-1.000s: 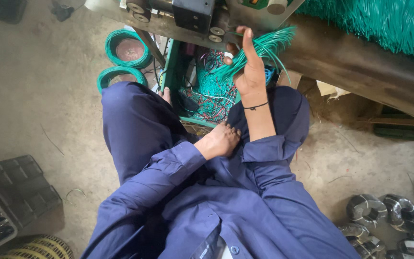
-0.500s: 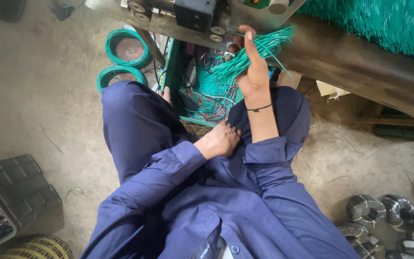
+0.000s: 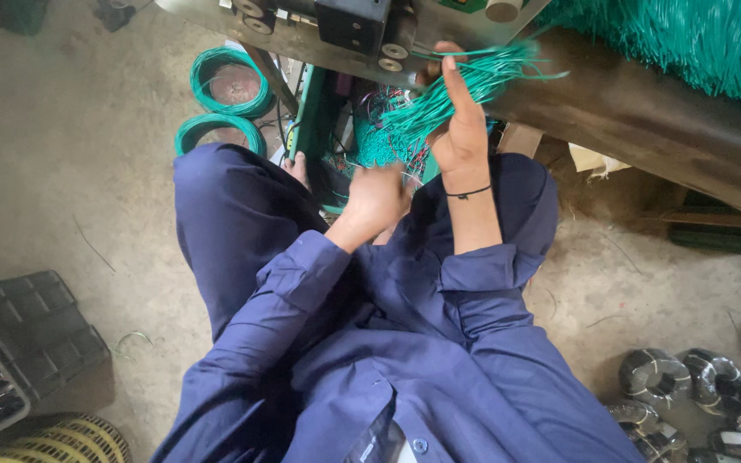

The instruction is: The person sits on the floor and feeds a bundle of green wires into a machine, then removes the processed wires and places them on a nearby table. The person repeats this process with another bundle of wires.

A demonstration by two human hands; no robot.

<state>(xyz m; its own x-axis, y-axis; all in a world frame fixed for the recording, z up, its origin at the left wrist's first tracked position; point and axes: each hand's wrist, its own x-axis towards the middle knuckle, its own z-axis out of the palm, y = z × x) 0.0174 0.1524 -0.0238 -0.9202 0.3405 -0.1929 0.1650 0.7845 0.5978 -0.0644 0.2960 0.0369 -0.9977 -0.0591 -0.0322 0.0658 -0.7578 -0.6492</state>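
i have the right hand (image 3: 460,141) up at about twelve o'clock, fingers wrapped around a bundle of cut green wires (image 3: 448,94), the loose ends fanning toward one o'clock just under the machine (image 3: 353,26) with its small rollers. the left hand (image 3: 376,199) sits lower, near the middle, blurred, so i cannot tell whether it is clenched or loose; it hovers just beside the heap of green wire pieces (image 3: 370,141) in the tray between my knees. the two hands are apart, the right above the left.

to do this step well, i judge the grip should stay firm near the bundle's lower end so the tips stay level and none slide out (a slack fist would let strands splay). keeping the bundle clear of the rollers looks wise.

at ten o'clock two green wire coils (image 3: 229,86) rest on the floor; at eight o'clock a dark crate (image 3: 36,330); at four o'clock some grey rolls (image 3: 653,377).
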